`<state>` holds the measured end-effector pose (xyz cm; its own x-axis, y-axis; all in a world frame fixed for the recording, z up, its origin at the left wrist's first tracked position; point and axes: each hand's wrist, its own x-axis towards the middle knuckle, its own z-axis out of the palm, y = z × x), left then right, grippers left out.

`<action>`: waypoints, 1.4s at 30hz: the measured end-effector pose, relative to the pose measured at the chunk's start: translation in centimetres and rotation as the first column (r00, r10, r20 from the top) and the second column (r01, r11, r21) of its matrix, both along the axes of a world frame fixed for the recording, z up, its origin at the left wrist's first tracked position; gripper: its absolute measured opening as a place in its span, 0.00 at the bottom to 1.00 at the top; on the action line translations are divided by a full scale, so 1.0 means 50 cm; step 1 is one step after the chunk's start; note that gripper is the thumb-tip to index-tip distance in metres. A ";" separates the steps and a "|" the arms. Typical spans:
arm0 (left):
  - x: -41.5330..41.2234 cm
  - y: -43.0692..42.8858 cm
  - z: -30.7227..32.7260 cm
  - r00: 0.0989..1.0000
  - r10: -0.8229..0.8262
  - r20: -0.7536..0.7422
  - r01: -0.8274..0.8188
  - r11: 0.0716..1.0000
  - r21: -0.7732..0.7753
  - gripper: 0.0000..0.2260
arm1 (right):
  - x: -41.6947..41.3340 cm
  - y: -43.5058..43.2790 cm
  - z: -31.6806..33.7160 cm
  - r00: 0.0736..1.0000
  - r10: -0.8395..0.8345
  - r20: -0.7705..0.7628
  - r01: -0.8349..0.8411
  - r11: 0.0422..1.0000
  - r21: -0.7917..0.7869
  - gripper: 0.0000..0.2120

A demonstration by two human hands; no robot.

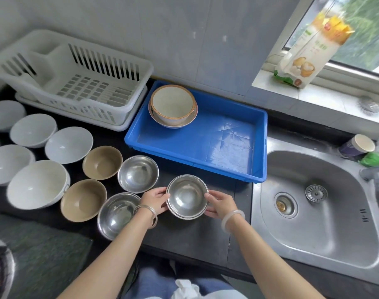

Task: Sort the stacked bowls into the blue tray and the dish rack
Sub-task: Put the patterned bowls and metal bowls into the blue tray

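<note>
A small stack of steel bowls (186, 196) stands on the dark counter in front of the blue tray (227, 156). My left hand (155, 200) grips its left rim and my right hand (222, 205) grips its right rim. Two orange-rimmed white bowls (173, 105) sit nested in the tray's far left corner. The white dish rack (76, 80) stands at the back left with nothing in it. To the left lie two single steel bowls (138, 173) (117, 214), two tan bowls (102, 162) (83, 200) and several white bowls (38, 184).
A steel sink (313, 212) fills the right side, with a paper cup (356, 147) and green item behind it. A food packet (309, 52) leans on the window sill. The counter's front edge runs just below my forearms.
</note>
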<state>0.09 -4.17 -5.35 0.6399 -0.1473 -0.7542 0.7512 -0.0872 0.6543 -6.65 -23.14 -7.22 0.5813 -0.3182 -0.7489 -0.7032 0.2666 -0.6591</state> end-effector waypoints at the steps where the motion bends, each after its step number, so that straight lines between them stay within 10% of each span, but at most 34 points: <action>1: 0.001 0.000 0.002 1.000 -0.005 0.000 0.005 1.000 0.002 0.17 | 0.001 0.000 0.000 1.000 -0.015 0.001 0.015 0.999 0.035 0.15; 19: 0.216 -0.173 0.151 0.985 -0.034 0.171 0.050 0.995 -0.091 0.13 | 0.200 -0.162 0.143 0.966 -0.106 0.235 0.129 0.988 -0.082 0.14; 42: 0.358 -0.319 -0.049 0.994 0.080 0.071 -0.067 0.983 -0.172 0.13 | 0.339 -0.245 -0.012 0.937 -0.319 0.144 0.318 0.947 0.035 0.15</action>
<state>17.99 -20.13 -7.77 0.7093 -0.2186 -0.6702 0.6978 0.0830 0.7115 10.31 -35.39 -7.83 0.5534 -0.4970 -0.6683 -0.4770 0.4686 -0.7435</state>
